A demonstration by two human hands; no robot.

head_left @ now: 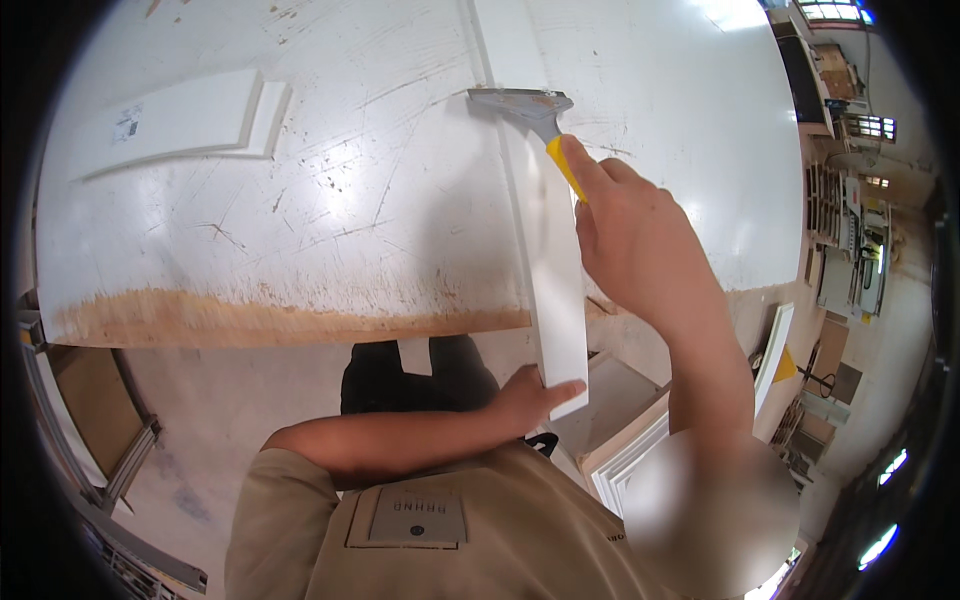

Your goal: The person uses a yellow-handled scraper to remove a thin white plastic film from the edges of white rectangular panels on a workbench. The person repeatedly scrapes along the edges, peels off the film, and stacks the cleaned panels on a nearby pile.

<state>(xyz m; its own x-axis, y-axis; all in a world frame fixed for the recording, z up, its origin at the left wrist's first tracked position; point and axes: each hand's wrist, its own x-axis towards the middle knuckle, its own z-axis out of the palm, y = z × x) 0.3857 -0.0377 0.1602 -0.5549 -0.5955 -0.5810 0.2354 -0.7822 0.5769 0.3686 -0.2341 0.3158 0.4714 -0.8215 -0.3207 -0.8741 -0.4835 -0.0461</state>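
Observation:
A long white board (553, 270) lies across the white worktable (400, 210), its near end jutting past the table's front edge. My left hand (527, 398) grips that near end, thumb on top and the other fingers mostly hidden beneath. In my right hand (635, 230) is a scraper (522, 102) with a yellow handle and a wide metal blade. The blade lies crosswise over the board, farther up its length, and its left end reaches past the board's edge. Whether the blade touches the surface I cannot tell.
Two white panels (190, 120) lie overlapped at the table's left, the upper one bearing a label. The table's front edge is worn to brown wood. Beside me at the right, white boards (635, 450) are stacked low. A framed panel (85, 400) stands at the lower left.

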